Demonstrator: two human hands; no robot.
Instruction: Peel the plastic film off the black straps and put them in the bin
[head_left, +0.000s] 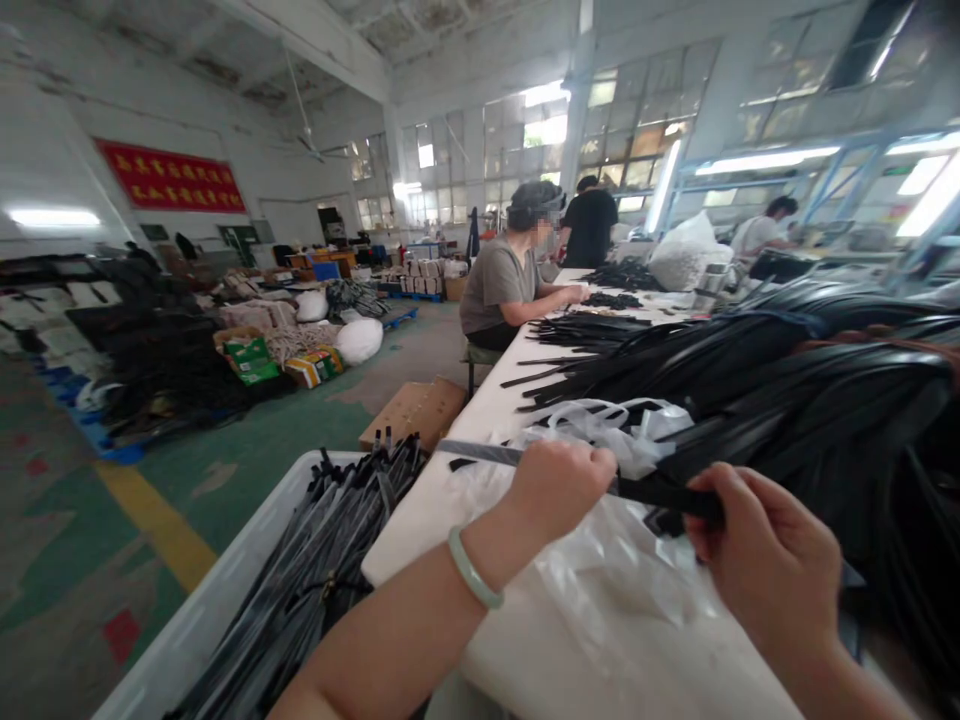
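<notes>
A flat black strap (660, 497) runs between my two hands above the white table. My left hand (562, 487), a pale green bangle (472, 568) on its wrist, is closed in a fist around it. A greyer end of the strap sticks out to the left of that fist. My right hand (769, 550) pinches the strap near its other end, between thumb and fingers. Under and behind the hands lies a crumpled clear plastic bag (611, 560). A large heap of black straps (810, 400) covers the table on the right.
A white bin (225, 570) full of dark straps stands left of the table (420, 540), beside a cardboard box (414, 412). A seated person (499, 285) works farther along the table, with other people beyond. Sacks and piled goods (277, 330) line the floor at left.
</notes>
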